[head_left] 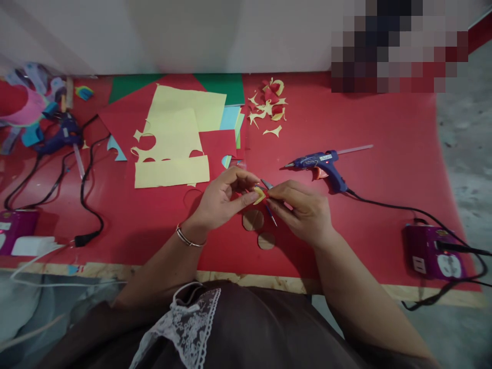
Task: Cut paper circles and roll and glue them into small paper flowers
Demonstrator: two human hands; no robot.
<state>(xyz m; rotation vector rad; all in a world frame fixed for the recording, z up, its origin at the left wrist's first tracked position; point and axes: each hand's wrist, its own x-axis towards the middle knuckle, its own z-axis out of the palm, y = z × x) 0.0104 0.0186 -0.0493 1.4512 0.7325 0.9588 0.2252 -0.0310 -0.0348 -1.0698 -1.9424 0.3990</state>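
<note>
Clamping a yellow-and-red piece between thumb and fingers of the left hand; pinching its red edge with the right hand. Holding the piece over the table — near two brown discs. Carrying a clear glue stick in the rear of the blue glue gun, beyond the right hand. Housing a black plug in the purple box at far right; setting a white adapter against another purple box at far left. Layering yellow sheets over red sheets beyond the left hand.
</note>
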